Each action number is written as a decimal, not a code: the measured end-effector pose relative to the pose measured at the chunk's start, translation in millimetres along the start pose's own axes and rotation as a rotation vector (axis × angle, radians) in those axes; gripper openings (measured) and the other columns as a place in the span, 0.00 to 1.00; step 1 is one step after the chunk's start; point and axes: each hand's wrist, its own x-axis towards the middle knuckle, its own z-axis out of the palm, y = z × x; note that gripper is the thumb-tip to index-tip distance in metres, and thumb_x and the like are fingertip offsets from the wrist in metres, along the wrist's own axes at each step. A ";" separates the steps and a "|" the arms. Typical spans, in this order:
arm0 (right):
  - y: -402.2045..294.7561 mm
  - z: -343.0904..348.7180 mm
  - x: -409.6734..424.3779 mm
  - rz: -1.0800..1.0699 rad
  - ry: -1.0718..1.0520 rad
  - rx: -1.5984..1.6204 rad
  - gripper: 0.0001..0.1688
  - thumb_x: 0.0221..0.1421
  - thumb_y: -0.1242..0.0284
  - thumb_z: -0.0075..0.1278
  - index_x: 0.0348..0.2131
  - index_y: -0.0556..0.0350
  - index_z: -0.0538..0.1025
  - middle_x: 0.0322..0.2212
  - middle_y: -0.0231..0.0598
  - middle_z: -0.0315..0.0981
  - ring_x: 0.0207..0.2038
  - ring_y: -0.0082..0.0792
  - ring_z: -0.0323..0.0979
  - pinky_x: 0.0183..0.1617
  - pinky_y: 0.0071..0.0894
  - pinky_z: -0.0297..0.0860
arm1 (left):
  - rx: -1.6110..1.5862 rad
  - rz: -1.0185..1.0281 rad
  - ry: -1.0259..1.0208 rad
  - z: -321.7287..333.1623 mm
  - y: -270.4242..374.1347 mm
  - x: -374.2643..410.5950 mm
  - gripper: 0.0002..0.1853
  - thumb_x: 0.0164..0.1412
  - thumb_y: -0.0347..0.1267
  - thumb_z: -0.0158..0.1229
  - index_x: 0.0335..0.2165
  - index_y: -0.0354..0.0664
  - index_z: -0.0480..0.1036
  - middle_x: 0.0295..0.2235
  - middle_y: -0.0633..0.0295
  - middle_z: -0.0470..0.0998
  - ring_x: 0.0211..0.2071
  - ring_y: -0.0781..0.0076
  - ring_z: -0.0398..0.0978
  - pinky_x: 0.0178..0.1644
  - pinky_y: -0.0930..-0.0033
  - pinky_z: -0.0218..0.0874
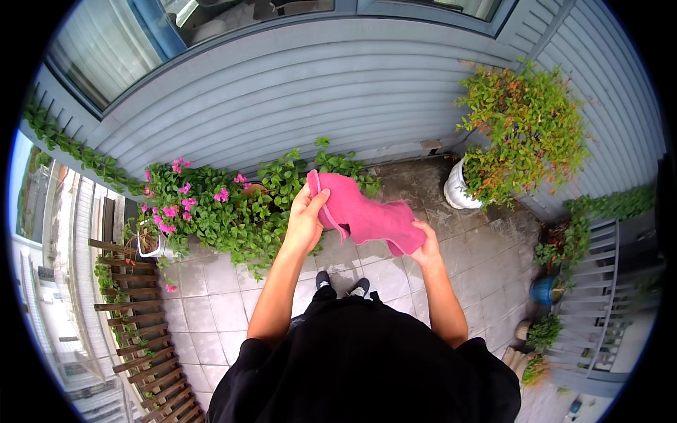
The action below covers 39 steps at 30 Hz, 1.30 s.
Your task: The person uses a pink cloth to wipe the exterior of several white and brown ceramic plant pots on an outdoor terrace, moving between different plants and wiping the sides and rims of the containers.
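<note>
A pink cloth (365,214) is stretched between my two hands in front of my body, above the tiled floor. My left hand (307,217) grips its hemmed end, the thumb lying on top of the fabric. The opposite, lower end is pinched by my right hand (427,244), whose fingers are partly behind the cloth. The fabric sags and folds in the middle, with loose edges hanging down. What kind of cloth article it is, I cannot tell.
Leafy plants with pink flowers (203,211) grow along the grey slatted wall (317,95). A bushy plant stands in a white pot (459,185) at the corner. A wooden slatted fence (143,328) runs at left; a blue pot (542,291) sits by the metal railing (608,301).
</note>
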 end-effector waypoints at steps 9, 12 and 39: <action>-21.3 -5.8 6.5 -0.221 0.139 -0.062 0.13 0.61 0.68 0.49 0.43 0.56 0.73 0.46 0.42 0.74 0.50 0.39 0.71 0.59 0.42 0.63 | 0.707 0.081 -0.119 -28.5 -2.4 -6.5 0.12 0.64 0.23 0.51 0.46 0.35 0.73 0.43 0.62 0.75 0.41 0.78 0.72 0.47 0.75 0.64; -42.5 21.6 5.3 -0.208 0.237 -0.276 0.13 0.57 0.76 0.54 0.43 0.56 0.72 0.41 0.39 0.75 0.44 0.33 0.74 0.54 0.35 0.68 | 0.571 0.038 0.001 -45.1 -18.6 -7.2 0.11 0.62 0.22 0.52 0.44 0.31 0.72 0.39 0.58 0.78 0.37 0.78 0.74 0.42 0.75 0.66; -39.8 23.0 51.3 -0.243 0.282 -1.780 0.19 0.47 0.61 0.57 0.25 0.63 0.78 0.33 0.57 0.76 0.39 0.54 0.75 0.43 0.44 0.71 | 1.418 0.021 0.124 -73.0 -64.2 46.5 0.19 0.49 0.42 0.59 0.20 0.32 0.73 0.18 0.42 0.75 0.26 0.41 0.76 0.34 0.50 0.69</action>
